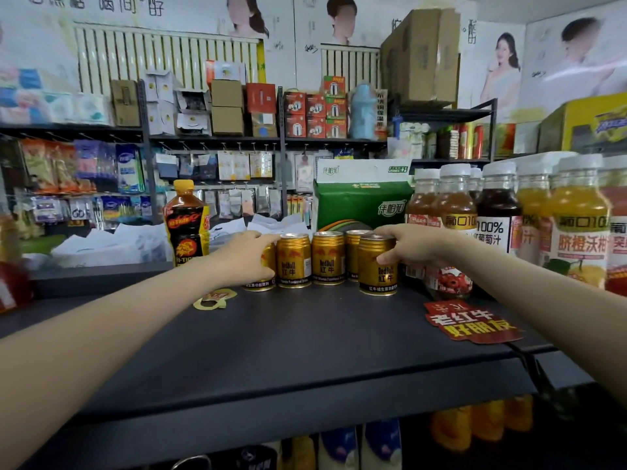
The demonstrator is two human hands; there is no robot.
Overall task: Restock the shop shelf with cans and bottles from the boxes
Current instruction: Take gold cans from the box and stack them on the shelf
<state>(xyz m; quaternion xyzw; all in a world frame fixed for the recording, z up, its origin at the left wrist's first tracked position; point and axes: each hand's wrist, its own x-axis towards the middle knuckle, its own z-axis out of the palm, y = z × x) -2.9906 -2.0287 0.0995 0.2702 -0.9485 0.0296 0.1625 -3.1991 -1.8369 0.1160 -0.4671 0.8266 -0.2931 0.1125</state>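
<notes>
So both hands are out on the dark shelf [305, 334], one at each end of a short row of gold cans [311, 258], all standing upright near the back

The right hand [412, 245] comes in from the right side of the front can [377, 268]. Its fingers are curled over the top rim and the thumb is on the side, so it's clamped on that can. This can sits a bit forward of the row, just beside the juice bottles [454, 212]. I'd guess it needs to go straight back to line up

The left hand [249, 256] is wrapped round the left end can [268, 266] and hides most of it. Its fingers are closed on the can, which touches its neighbour
</notes>
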